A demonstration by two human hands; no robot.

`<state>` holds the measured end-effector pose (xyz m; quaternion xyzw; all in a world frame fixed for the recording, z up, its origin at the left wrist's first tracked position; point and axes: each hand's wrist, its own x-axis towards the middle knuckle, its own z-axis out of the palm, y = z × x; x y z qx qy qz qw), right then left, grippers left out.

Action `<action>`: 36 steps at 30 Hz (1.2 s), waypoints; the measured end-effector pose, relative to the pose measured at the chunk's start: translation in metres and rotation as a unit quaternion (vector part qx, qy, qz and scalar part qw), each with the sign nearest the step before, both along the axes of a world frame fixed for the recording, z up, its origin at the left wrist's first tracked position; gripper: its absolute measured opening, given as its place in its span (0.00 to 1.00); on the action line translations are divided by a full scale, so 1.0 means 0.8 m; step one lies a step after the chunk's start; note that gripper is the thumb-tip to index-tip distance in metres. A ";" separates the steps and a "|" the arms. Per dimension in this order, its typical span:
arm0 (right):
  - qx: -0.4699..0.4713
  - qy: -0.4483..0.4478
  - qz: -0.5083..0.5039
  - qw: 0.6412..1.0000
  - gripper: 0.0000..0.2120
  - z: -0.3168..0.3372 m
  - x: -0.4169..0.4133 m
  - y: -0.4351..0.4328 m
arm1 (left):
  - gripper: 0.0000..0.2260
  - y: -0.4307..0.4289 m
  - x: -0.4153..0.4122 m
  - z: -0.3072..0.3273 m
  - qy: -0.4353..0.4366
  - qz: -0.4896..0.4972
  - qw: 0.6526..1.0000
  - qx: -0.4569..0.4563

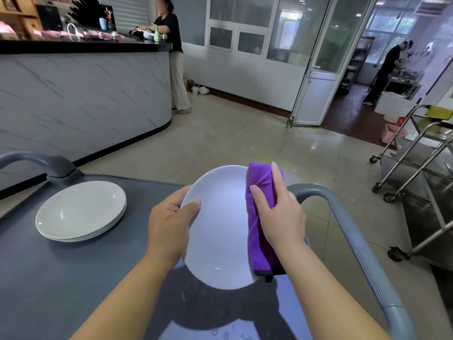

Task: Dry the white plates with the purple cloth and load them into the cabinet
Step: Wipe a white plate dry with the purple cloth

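Left hand [169, 224] clamped on the left rim of a white plate [220, 229], thumb laid across the face, fingers curled behind. Right hand [279, 217] gripping a folded purple cloth [259, 241], thumb on the near side, forefinger straight along the far edge, cloth pressed over the plate's right rim. Plate held tilted above the grey cart top [73, 278].

On the same cart top, to the left: one stack of white plates [81, 212] (three rims distinguishable; exact number uncertain). Water droplets [225, 334] scattered on the near part of the surface.

Counts: one plate in hand, one stack, one cloth, two curved grey handles, namely left handle [36, 160] and right handle [355, 229].

Beyond: marble-patterned counter [85, 94] at left, steel trolleys [416, 168] at right; two figures in the background, namely a person at the counter [171, 33] and a person in the far room [389, 67].
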<state>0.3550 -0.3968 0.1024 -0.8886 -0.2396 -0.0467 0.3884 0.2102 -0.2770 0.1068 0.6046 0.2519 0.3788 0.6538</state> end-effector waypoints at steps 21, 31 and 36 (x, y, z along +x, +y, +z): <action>0.212 0.076 -0.039 0.973 0.29 -0.022 -0.015 -0.002 | 0.08 0.001 0.027 -0.003 -0.023 0.042 0.998 -0.045; 0.067 -0.005 0.057 0.996 0.27 0.023 0.010 -0.015 | 0.09 0.043 0.030 -0.002 0.024 -0.093 0.992 -0.078; 0.254 0.049 -0.070 0.963 0.28 -0.002 -0.011 0.004 | 0.06 0.015 0.041 -0.001 -0.022 0.013 0.999 -0.048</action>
